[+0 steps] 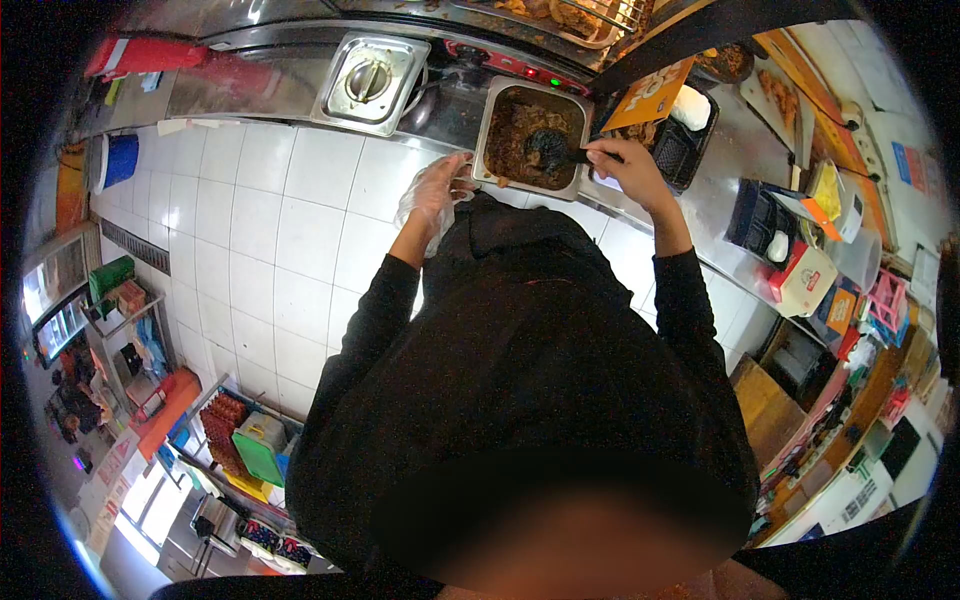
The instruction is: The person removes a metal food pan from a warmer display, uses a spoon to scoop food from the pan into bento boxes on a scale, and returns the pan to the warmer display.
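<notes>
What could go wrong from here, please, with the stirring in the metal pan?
The pan sits at the counter's front edge, so a strong stir might throw brown food onto the floor. The right hand, holding the black utensil, has no glove; if the pan is hot, touching its rim could burn. The orange card stands close by and might get splashed.

The metal desk (712, 218) is carrying a lidded steel container (345, 108) and, to its right, an open steel pan (482, 150) of brown food. Farther right, a black tray (680, 162), another black tray (748, 215) and a red-and-cream box (803, 277) are resting on it.
</notes>
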